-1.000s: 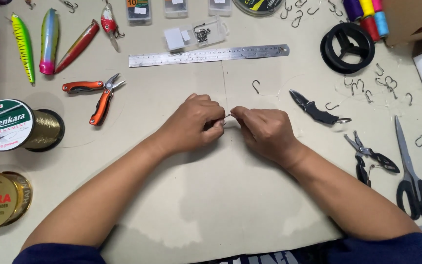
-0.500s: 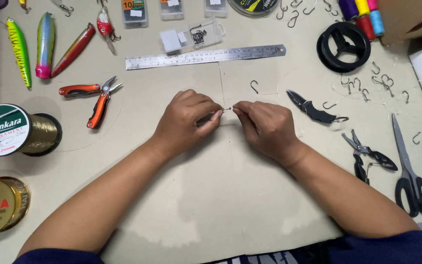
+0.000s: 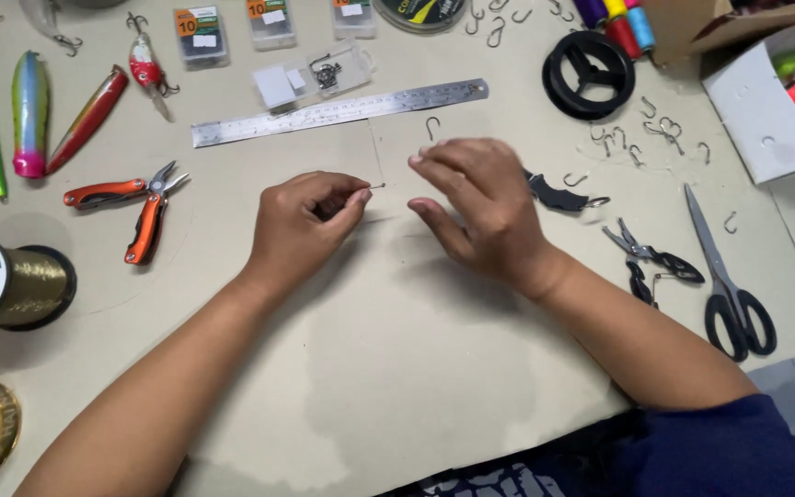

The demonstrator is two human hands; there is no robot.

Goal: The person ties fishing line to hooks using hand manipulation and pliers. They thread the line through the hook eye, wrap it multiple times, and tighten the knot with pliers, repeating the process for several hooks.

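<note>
Beige work table (image 3: 397, 387), tackle spread along its edges. The hands, joined half a second ago, have parted. Left hand (image 3: 310, 221) pinches a small hook (image 3: 374, 187), apparently by its shank; right hand (image 3: 480, 207) has released, fingers loosely spread just beside it.

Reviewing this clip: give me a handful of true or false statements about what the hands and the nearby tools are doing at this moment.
1. The left hand pinches a small fish hook between thumb and fingertips. True.
2. The right hand grips the black scissors. False: the scissors lie untouched on the table, to that hand's right.
3. The orange-handled pliers lie on the table left of the left hand. True.
4. The steel ruler lies under both forearms. False: it lies beyond the hands, farther from the person.
5. The right hand is open, its fingers spread. True.
</note>
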